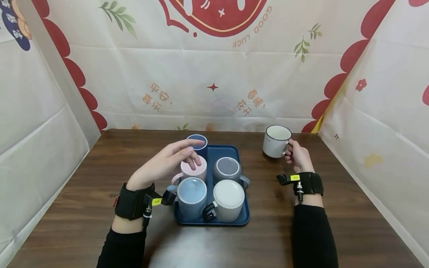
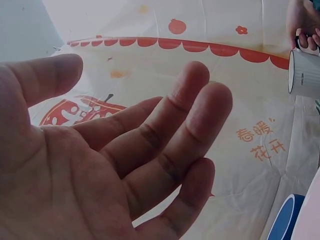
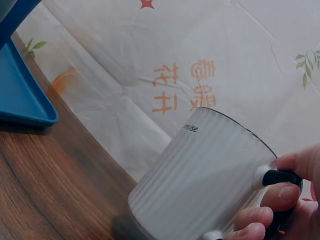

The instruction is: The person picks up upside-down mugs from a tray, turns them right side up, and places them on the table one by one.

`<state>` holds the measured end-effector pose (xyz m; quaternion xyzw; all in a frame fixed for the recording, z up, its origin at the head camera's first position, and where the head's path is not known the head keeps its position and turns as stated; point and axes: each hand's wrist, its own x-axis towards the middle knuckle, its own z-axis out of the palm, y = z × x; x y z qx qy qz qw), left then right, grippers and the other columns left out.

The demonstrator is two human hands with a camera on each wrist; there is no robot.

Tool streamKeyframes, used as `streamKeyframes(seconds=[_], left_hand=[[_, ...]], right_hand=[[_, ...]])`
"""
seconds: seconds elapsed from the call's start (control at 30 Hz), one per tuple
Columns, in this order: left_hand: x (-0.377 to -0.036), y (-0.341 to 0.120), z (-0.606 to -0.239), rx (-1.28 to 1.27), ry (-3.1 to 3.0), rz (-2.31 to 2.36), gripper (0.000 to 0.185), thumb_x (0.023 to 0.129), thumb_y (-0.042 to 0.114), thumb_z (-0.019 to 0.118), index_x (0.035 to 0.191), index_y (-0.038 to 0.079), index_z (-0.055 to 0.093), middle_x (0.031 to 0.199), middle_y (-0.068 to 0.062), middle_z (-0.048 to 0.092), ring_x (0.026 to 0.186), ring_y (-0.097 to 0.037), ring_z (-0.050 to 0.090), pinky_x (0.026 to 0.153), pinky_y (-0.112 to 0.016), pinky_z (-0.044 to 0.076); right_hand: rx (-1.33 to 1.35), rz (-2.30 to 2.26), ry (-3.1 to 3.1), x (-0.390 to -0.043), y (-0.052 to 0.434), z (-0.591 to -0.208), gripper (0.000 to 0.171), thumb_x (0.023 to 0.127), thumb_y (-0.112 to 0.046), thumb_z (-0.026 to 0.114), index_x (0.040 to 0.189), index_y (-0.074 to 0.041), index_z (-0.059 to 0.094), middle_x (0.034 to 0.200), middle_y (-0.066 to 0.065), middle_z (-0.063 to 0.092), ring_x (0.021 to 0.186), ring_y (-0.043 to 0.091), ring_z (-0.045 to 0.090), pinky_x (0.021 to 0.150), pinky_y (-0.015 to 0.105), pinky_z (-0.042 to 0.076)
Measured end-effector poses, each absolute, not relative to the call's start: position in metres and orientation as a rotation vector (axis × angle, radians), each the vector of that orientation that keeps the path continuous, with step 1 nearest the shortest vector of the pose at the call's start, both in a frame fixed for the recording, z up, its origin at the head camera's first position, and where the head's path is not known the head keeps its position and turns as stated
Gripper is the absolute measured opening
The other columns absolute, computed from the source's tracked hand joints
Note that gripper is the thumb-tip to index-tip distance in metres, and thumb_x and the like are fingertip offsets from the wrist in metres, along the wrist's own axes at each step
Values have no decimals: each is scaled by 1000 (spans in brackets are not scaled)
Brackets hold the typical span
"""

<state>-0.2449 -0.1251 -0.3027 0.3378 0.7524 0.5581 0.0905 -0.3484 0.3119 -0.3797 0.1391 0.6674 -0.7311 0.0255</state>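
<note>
My right hand (image 1: 299,156) grips the black handle of a white ribbed mug (image 1: 276,141) with a dark rim, at the table's back right. In the right wrist view, fingers curl through the handle of this mug (image 3: 205,175). Whether its base touches the table is hard to tell. My left hand (image 1: 167,162) hovers with loosely bent fingers over the left side of the tray, near the pink mug (image 1: 197,172) and the navy mug (image 1: 202,152). The left wrist view shows nothing in that hand (image 2: 115,160).
A blue tray (image 1: 222,150) stands mid-table, carrying several mugs. Besides the pink and navy ones are a light blue mug (image 1: 191,199), a grey mug (image 1: 228,169) and a white mug (image 1: 229,203) with a black handle. Patterned cloth (image 1: 201,67) hangs behind the wooden table (image 1: 268,223).
</note>
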Motion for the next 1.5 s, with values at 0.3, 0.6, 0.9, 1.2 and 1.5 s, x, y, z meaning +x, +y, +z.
streamKeyframes(seconds=[0.3,0.6,0.9,1.2,1.5], left_hand=[[-245,-131,-306,956,2182,1719,42,108,19,40,145,1,43,104,-24,65,93,-38,63,85,-55,53],[-245,-138,-303,979,2211,1720,41,108,18,39,144,-1,45,103,-27,64,92,-34,64,85,-37,54],[-246,-142,-300,1009,2242,1720,41,108,19,39,143,0,46,102,-18,67,92,-29,65,88,-39,53],[-247,-145,-299,1003,2290,1704,40,108,20,39,142,0,47,102,-21,67,92,-29,66,95,-42,50],[-247,-148,-300,999,2296,1706,41,108,19,39,143,-1,46,102,-19,68,93,-34,65,95,-43,50]], right_hand=[[438,-2191,2022,-342,316,-387,45,105,-36,44,69,-10,45,69,-1,46,60,12,45,55,24,38],[430,-2258,1811,-346,318,-396,45,107,-36,39,70,-10,44,69,0,48,60,14,49,52,24,40],[349,-2226,1794,-348,324,-398,46,108,-37,37,73,-8,46,76,3,57,69,16,68,50,23,43],[441,-1962,2315,-346,322,-388,48,104,-46,42,100,1,55,85,6,62,72,14,68,60,26,44],[492,-1683,3062,-333,296,-351,46,97,-48,51,116,-6,58,96,4,58,59,3,60,65,27,45]])
